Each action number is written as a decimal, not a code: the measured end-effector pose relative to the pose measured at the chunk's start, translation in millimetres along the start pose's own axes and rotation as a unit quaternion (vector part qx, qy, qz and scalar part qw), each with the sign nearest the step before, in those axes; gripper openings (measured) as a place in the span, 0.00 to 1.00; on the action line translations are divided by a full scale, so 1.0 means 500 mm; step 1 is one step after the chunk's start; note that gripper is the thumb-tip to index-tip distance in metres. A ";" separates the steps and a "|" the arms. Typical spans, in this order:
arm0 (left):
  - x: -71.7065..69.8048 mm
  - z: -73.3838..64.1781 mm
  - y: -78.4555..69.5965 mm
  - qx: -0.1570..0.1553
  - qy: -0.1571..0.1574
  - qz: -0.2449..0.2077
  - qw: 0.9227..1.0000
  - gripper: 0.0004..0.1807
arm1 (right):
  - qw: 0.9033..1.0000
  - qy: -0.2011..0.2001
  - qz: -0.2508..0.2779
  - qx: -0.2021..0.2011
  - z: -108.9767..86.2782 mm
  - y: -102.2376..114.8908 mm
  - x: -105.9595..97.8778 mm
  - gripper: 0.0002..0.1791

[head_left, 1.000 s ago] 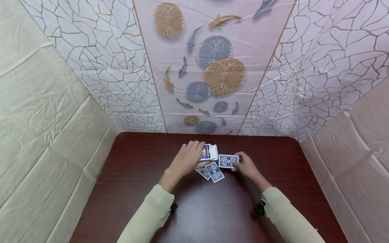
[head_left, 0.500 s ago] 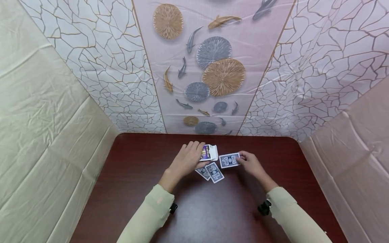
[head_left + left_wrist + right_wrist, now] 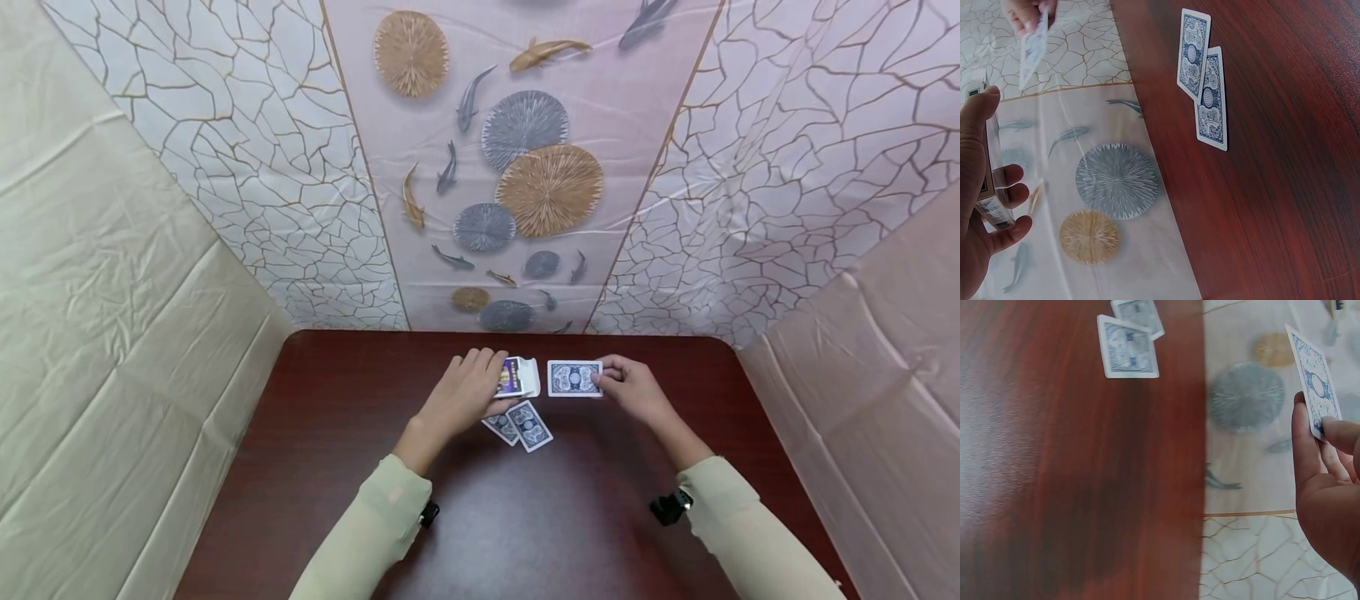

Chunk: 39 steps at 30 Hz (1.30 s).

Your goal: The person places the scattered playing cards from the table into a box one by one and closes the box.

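My left hand point(image 3: 463, 387) grips a card box point(image 3: 511, 377) with a purple and yellow front; its white open flap point(image 3: 531, 377) points right. In the left wrist view the thumb and fingers of the left hand point(image 3: 979, 181) curl round the box's edges. To the right of the flap, apart from it, my right hand point(image 3: 633, 390) pinches a blue-and-white playing card point(image 3: 573, 378) by its right end, patterned back showing. The right wrist view shows the card point(image 3: 1316, 384) between thumb and fingers. Two playing cards point(image 3: 529, 427) lie overlapping, back up, below the box.
The cards lie on a dark red-brown wooden table point(image 3: 480, 517) with rounded far corners. Behind it hangs a cloth point(image 3: 495, 167) printed with fish and round leaves. Pale cloth walls point(image 3: 112, 333) stand at both sides.
My right hand has moved up and to the right with the playing card, which tilted and levelled again, widening its gap from the box. The left hand, box and two lying cards stay put.
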<state>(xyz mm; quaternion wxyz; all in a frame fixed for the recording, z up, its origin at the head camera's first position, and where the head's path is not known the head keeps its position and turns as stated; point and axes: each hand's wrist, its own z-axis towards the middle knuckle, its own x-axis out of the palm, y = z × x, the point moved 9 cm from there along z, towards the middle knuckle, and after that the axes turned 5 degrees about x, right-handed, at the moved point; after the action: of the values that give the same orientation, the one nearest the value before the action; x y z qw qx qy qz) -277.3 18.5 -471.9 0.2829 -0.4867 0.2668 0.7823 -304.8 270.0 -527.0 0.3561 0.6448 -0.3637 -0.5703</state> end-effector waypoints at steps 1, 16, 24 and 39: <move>0.000 0.000 -0.001 0.001 0.002 0.001 1.000 0.41 | 1.000 0.001 0.000 0.002 -0.002 0.006 -0.004 0.14; -0.006 0.008 -0.006 0.002 -0.011 -0.010 1.000 0.41 | 0.983 0.002 0.180 0.042 -0.040 0.098 -0.032 0.18; -0.004 0.009 -0.006 -0.001 0.000 -0.003 1.000 0.40 | 0.986 -0.020 0.165 0.001 -0.053 0.139 0.000 0.14; -0.002 0.010 -0.009 -0.008 -0.008 -0.004 1.000 0.39 | 0.996 -0.075 0.045 -0.021 -0.065 0.147 0.025 0.12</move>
<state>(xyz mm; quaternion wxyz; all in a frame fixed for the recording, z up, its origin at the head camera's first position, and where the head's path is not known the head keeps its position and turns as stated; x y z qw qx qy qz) -276.6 24.8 -469.7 0.2847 -0.4833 0.2563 0.7872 -276.0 225.2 -465.6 0.3667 0.5756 -0.4058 -0.6079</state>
